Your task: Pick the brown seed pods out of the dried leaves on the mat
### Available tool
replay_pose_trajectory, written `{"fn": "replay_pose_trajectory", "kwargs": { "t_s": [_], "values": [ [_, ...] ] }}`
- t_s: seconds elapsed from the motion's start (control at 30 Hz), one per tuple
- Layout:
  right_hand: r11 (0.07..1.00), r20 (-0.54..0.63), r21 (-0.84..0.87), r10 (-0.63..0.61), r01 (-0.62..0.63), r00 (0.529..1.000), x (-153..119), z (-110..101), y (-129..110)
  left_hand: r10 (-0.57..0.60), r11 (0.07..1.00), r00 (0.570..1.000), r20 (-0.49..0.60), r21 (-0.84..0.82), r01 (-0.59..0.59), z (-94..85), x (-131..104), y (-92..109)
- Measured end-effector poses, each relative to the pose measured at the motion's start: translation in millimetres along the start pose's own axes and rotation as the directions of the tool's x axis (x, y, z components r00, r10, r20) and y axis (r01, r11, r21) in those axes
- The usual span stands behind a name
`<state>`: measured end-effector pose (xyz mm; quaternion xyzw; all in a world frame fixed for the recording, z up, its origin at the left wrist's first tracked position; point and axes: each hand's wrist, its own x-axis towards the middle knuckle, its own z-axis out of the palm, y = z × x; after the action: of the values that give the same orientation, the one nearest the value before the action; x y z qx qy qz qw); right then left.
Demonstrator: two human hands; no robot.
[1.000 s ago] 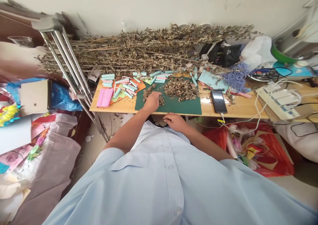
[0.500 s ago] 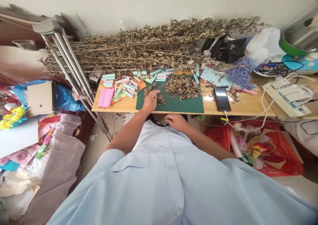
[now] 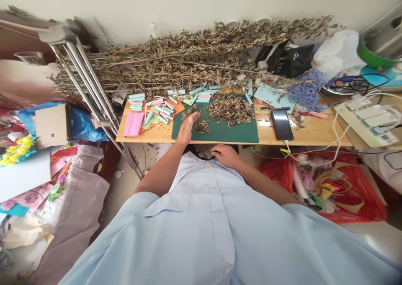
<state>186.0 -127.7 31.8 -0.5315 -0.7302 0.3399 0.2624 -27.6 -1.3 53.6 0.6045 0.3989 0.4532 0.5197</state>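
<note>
Now left hand (image 3: 187,128) straighter beside leaves (image 3: 202,127)

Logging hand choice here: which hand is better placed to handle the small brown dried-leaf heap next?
Left, probably: the left hand is over the flat green mat, beside that small brown dried-leaf heap, while the right hand is off the mat altogether.

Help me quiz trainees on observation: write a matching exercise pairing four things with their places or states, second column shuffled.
First column
1. Dark green rectangular mat
2. Black rectangular phone
3. Left hand
4. Right hand

Second column
A. Open, at the mat's left side
B. Plugged into a white cable
C. Curled, off the pale wooden table's near edge
D. Under heaps of crumbled brown dry leaves

Pairs: 1-D; 2-B; 3-A; 4-C
</note>
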Motion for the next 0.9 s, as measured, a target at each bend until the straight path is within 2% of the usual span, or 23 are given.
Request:
{"fn": "replay_pose_trajectory", "kwargs": {
  "t_s": [0.2,0.3,0.4,0.47,0.53,0.67,0.8,0.9],
  "values": [
    [0.999,0.030,-0.033,-0.006,0.007,1.000,1.0,2.3,-0.2,0.013,0.999,1.000,-0.020,0.031,-0.013,-2.9,-7.5,-2.4],
    [0.999,0.042,-0.035,-0.022,0.024,0.999,2.6,4.2,-0.7,0.006,0.985,1.000,-0.005,0.175,-0.005,-2.0,-9.0,4.6],
    [0.999,0.050,-0.030,-0.030,0.031,0.998,3.5,4.9,-2.5,0.006,0.929,0.998,0.057,0.370,-0.027,5.9,-11.5,6.1],
    [0.999,0.058,-0.032,-0.020,0.022,0.998,3.6,4.6,-4.7,0.053,0.886,0.988,0.144,0.450,-0.113,13.7,-12.6,1.7],
    [0.999,0.065,-0.032,-0.014,0.017,0.998,3.0,3.7,-7.2,0.092,0.844,0.979,0.183,0.507,-0.174,20.6,-12.3,-5.3],
    [1.000,0.068,-0.026,-0.015,0.017,0.998,-0.3,1.6,-9.3,0.109,0.801,0.978,0.180,0.566,-0.193,28.8,-7.1,-16.6],
    [1.000,0.049,-0.030,0.002,-0.001,0.999,-2.7,2.2,-6.2,0.110,0.789,0.978,0.178,0.583,-0.195,34.5,-1.4,-18.8],
    [1.000,0.038,-0.023,-0.011,0.012,0.999,-2.1,3.7,-4.6,0.131,0.713,0.974,0.187,0.664,-0.224,37.8,0.3,-16.7]
  ]
}}
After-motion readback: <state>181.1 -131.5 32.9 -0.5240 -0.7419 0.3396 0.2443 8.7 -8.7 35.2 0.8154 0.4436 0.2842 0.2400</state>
